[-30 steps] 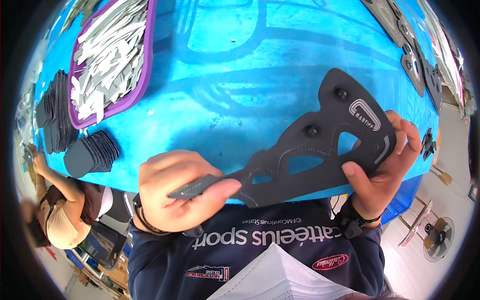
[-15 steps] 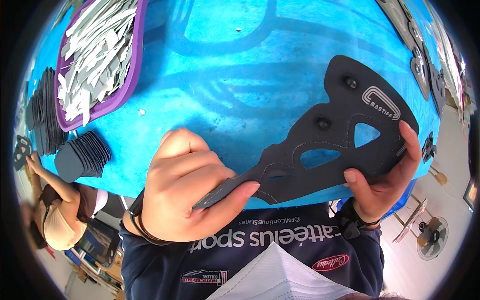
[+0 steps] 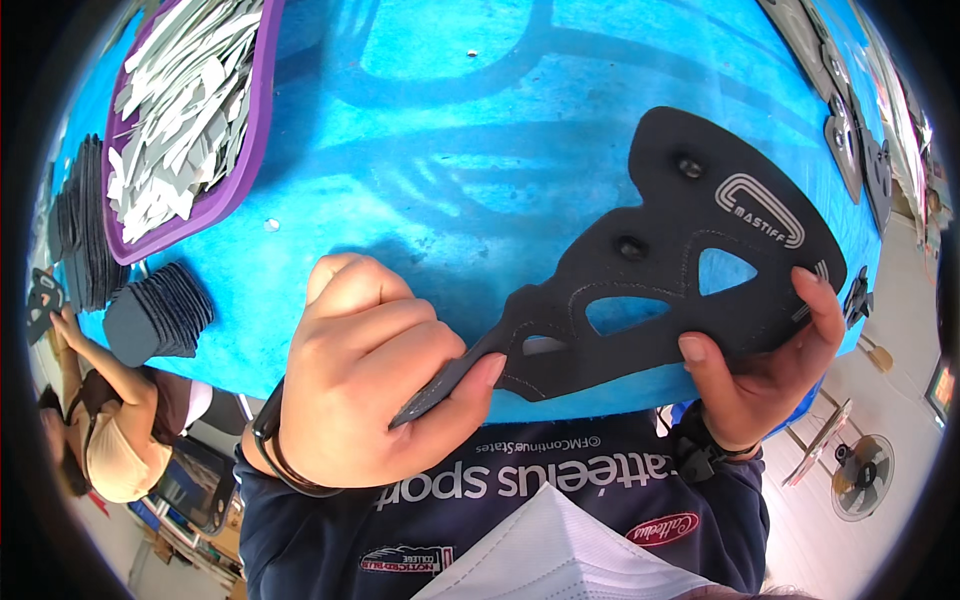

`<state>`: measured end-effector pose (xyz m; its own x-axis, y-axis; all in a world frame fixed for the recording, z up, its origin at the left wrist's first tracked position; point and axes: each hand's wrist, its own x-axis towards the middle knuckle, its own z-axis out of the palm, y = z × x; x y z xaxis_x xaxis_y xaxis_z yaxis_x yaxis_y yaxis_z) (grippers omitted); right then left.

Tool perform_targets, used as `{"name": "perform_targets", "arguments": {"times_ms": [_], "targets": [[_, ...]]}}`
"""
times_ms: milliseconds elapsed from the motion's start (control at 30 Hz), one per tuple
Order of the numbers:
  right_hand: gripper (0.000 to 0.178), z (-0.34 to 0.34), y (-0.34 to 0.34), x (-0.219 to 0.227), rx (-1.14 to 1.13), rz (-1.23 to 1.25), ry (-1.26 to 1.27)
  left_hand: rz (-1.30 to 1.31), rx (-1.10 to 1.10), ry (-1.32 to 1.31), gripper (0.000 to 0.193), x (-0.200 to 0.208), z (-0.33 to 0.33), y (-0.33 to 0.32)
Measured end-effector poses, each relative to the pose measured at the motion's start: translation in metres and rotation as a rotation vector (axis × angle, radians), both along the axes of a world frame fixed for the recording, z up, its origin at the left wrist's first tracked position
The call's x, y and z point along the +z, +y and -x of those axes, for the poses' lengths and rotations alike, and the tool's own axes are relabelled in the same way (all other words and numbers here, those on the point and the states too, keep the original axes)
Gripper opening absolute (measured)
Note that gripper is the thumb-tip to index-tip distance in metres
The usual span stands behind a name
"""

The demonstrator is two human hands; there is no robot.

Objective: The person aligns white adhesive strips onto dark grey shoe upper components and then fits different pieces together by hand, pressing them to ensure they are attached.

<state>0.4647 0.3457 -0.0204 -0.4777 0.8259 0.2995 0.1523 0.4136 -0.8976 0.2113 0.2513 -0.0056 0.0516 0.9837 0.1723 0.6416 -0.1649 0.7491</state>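
Observation:
A flat, flexible black panel (image 3: 660, 245) with cut-out windows, stitched lines, two dark domed studs and pale printing is held up over the near edge of the table. My left hand (image 3: 370, 370) is closed in a pinch on its narrow end, thumb on the near side; that end bends between the fingers. My right hand (image 3: 750, 390) grips the wide end, with the thumb at the lower edge and a fingertip on the printed face. Its other fingers are hidden behind the panel.
Blue table (image 3: 440, 190) underneath. A purple tray (image 3: 245, 170) of white and grey strips stands at the left, beside stacks of dark pieces (image 3: 160, 315). Grey cut-out panels (image 3: 843, 140) line the far right edge. Another person (image 3: 120, 440) handles a similar panel at far left.
The panel has shifted slightly left and its small window near my left hand shows more openly. Both hands keep their hold. The tray and stacks sit slightly further left in view.

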Motion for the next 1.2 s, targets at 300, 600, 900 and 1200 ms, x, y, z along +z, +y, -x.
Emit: {"name": "perform_targets", "arguments": {"times_ms": [300,600,900,1200], "targets": [[0.071,0.001,0.001,0.001,0.031,-0.018,-0.026,0.015,0.002,0.039,0.022,0.0,-0.001,0.0],[0.057,-0.001,-0.002,0.001,-0.052,-0.469,-0.28,0.05,0.045,0.228,0.021,0.002,-0.008,0.0],[0.042,-0.014,-0.01,-0.001,-0.086,-0.005,0.282,-0.103,0.155,-0.772,0.026,0.003,0.0,-0.004],[0.057,-0.016,-0.013,0.004,-0.106,0.141,0.283,0.086,-0.015,-0.716,0.038,0.009,0.0,-0.02]]}}
